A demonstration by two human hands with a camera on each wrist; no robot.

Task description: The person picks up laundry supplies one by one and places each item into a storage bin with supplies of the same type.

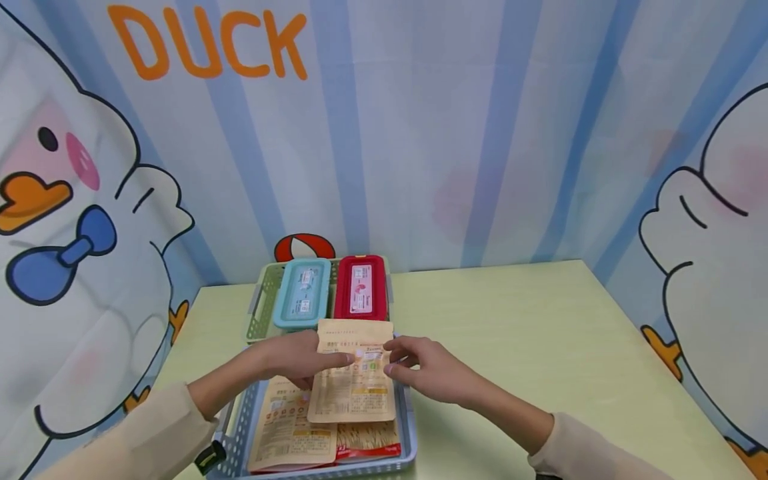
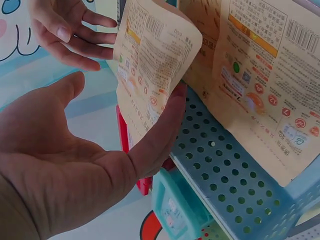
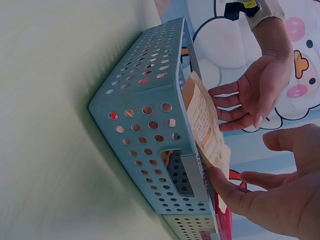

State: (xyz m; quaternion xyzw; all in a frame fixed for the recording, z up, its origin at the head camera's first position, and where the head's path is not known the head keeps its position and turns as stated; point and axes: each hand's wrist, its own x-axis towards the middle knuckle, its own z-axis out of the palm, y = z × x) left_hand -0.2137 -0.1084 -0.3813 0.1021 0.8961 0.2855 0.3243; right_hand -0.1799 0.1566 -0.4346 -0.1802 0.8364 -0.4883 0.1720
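Observation:
A tan paper-like pouch (image 1: pixel 354 397) with printed text and a barcode lies tilted over the blue perforated basket (image 2: pixel 212 160). My left hand (image 1: pixel 291 357) is at its left side, fingers against the pouch's underside and thumb lifted off its face, as the left wrist view shows. At its right edge is my right hand (image 1: pixel 435 373), fingertips touching the edge and thumb held apart. Another tan pouch (image 1: pixel 294 433) lies in the basket at the left, beside a pouch with a red band (image 1: pixel 369 450). Their lower parts are hidden.
Behind the blue basket stands a green basket (image 1: pixel 262 313) with a light-blue lidded box (image 1: pixel 303 293) and a red lidded box (image 1: pixel 362 290). The pale table (image 1: pixel 516 333) extends to the right. A striped duck-print curtain (image 1: pixel 414 133) hangs behind.

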